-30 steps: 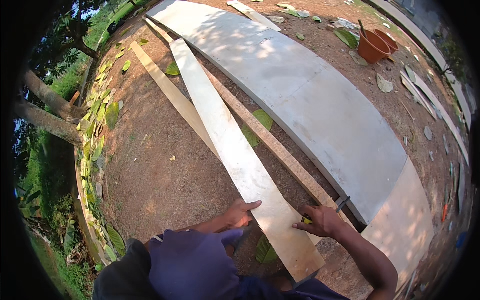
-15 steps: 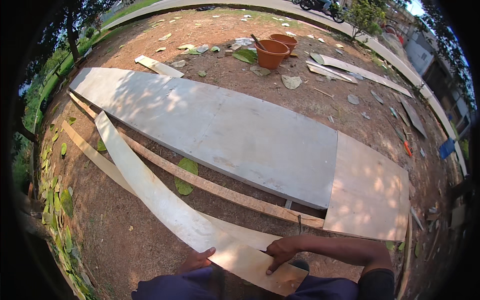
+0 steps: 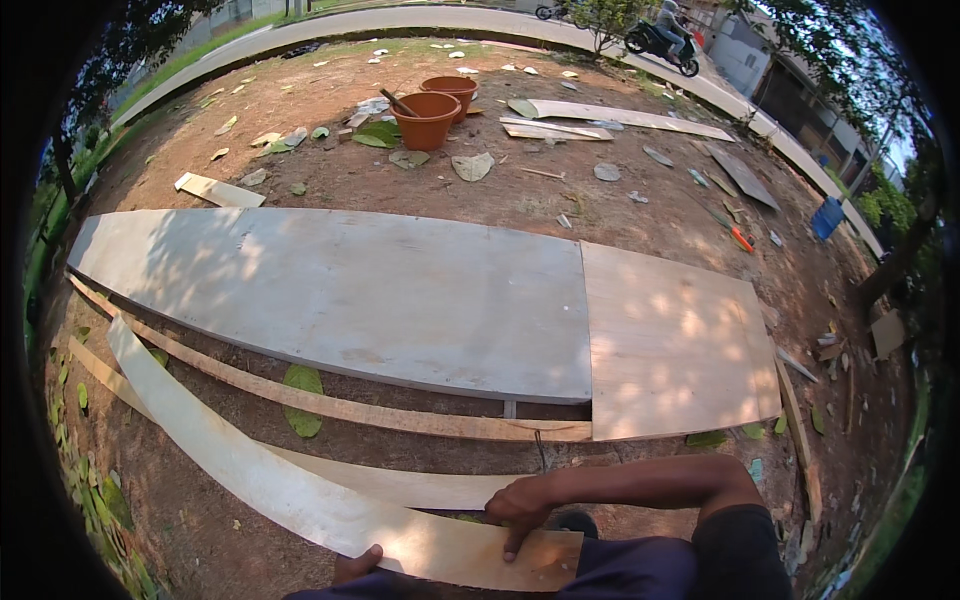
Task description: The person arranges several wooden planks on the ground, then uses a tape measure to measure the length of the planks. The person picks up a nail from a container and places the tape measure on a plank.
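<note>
My left hand [image 3: 358,562] grips the near edge of a long pale plywood strip [image 3: 230,460], its thumb showing on top. My right hand [image 3: 515,505] is closed on the same strip near its right end, thumb or finger pressed on the face. A second thin strip [image 3: 380,475] lies just behind it. Farther off, a long rough batten [image 3: 350,405] runs along the large tapered grey panel [image 3: 420,310], whose right section is lighter plywood [image 3: 680,340]. A dark thin tool [image 3: 540,450], only partly visible, stands near the batten.
Orange pots [image 3: 425,130], loose boards [image 3: 630,118], a blue container [image 3: 826,218], an orange-handled tool [image 3: 740,238] and scattered leaves lie on the dirt. A tree trunk [image 3: 890,270] stands at right. Beyond the curb, a person on a scooter [image 3: 665,42] travels along the road.
The view has swung round and up, showing the road; the panel and strips now run more sideways. Both hands still hold the strip. The yellow item seen earlier by my right hand is no longer visible.
</note>
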Demonstrator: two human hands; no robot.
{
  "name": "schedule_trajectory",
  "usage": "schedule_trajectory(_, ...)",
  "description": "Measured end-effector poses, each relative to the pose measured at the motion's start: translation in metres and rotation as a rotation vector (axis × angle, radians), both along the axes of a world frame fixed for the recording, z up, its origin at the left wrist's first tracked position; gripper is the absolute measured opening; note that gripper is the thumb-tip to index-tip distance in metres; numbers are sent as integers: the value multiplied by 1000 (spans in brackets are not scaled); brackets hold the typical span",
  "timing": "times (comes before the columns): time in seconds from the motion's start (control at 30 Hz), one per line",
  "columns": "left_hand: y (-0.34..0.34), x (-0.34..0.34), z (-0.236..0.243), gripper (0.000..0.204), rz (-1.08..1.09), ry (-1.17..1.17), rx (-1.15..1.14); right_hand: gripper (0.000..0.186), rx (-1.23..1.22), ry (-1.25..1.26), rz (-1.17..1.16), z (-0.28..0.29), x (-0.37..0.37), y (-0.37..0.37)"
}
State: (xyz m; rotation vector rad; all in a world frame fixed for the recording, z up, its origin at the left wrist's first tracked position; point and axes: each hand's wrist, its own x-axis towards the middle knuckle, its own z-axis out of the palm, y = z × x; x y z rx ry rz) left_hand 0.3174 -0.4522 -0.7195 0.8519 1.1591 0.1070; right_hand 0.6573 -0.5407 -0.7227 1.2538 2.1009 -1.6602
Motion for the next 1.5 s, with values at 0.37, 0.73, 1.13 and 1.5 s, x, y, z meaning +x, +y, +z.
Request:
schedule_trajectory(0.37, -34, -25, 14, 50, -98, -38, -74, 74, 65, -122, 160, 34, -20, 27)
schedule_trajectory(0.73, -63, -50, 18, 54, -183, -188, -45, 68, 172, -101, 110, 14, -19, 11)
schedule_trajectory(1.13, 30, 14, -28, 57, 26, -411, 19, 56, 88, -18, -149, 15, -18, 0)
schedule_trajectory(1.5, 67, 56, -20, 56, 61, -605, 87, 54, -8, 107, -369, 14, -35, -8)
